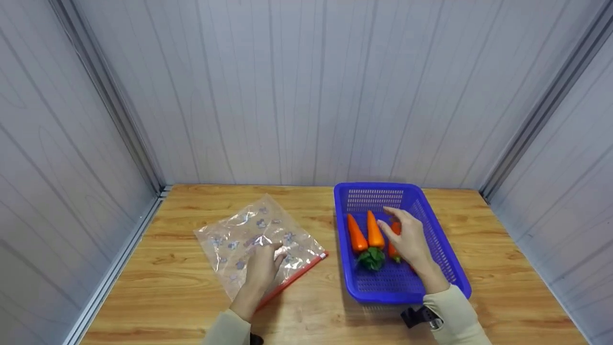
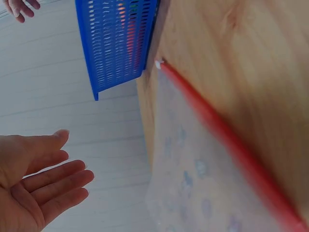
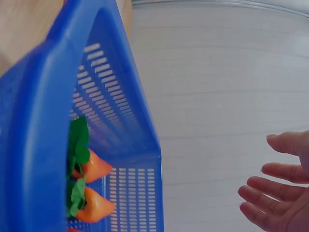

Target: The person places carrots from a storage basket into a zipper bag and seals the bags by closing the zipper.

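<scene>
A clear zip bag point(image 1: 254, 223) with small printed figures lies flat on the wooden table, its red zip strip point(image 1: 301, 271) running along the near right side. Above the bag hovers my left hand point(image 1: 261, 270), fingers relaxed and holding nothing. To the right stands a blue plastic basket point(image 1: 340, 254). Inside it are two orange carrots point(image 1: 356, 235) with green leaves point(image 1: 371, 259), and another orange piece point(image 1: 393, 251) partly hidden behind my right hand. Over the basket is that right hand point(image 1: 409, 239), thumb and fingers apart; the right wrist view shows its fingers point(image 3: 270, 193) loosely spread with nothing between them.
Pale panel walls point(image 1: 297, 96) enclose the table at the back and both sides. Bare wood point(image 1: 330, 297) lies between the bag and the basket. The basket's raised sides surround the carrots, with its far side close to the back wall.
</scene>
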`<state>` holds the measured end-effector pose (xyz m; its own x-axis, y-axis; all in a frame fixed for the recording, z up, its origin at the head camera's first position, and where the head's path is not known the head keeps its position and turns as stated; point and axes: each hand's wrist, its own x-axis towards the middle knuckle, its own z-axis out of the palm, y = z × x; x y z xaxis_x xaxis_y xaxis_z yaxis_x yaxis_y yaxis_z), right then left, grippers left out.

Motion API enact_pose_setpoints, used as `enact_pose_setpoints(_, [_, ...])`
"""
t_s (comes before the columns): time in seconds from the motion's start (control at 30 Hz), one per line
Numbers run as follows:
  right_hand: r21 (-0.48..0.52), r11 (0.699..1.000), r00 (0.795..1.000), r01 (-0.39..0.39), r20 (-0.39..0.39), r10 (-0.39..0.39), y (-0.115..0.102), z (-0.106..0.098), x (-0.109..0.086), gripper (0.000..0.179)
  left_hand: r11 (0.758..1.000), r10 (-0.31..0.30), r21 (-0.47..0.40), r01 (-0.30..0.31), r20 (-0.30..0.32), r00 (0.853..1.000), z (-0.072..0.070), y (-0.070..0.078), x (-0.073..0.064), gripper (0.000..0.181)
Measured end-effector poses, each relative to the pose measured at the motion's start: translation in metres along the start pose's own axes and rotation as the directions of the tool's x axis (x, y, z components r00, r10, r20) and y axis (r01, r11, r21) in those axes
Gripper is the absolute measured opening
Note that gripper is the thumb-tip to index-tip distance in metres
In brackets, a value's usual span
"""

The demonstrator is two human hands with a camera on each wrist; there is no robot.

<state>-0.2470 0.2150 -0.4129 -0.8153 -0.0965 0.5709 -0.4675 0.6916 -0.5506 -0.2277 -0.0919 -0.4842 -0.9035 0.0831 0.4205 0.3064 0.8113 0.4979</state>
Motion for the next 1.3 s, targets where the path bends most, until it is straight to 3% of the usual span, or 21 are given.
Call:
enact_pose_setpoints(0.6, [0.243, 0.970, 0.996, -0.020, -0.080, 0.040, -0.007, 0.030, -0.027, 0.022, 0.998, -0.053, -0.036, 0.056, 0.075, 0.996, 0.033, -0.015, -0.024, 0.021])
enact_pose_setpoints(0.9, [0.374, 0.925, 0.993, -0.067, -0.068, 0.100, -0.042, 0.030, -0.035, 0.017, 0.993, -0.083, -0.068, 0.092, 0.116, 0.990, 0.049, -0.023, -0.029, 0.021])
enact_pose_setpoints(1.07, [0.466, 0.871, 0.982, -0.158, -0.021, 0.189, -0.046, 0.037, -0.038, 0.017, 0.987, -0.099, -0.111, 0.114, 0.129, 0.987, 0.056, -0.026, -0.030, 0.019])
enact_pose_setpoints(1.3, [0.578, 0.786, 0.969, -0.218, 0.033, 0.244, -0.045, 0.046, -0.043, 0.018, 0.984, -0.119, -0.117, 0.135, 0.134, 0.984, 0.061, -0.030, -0.031, 0.027])
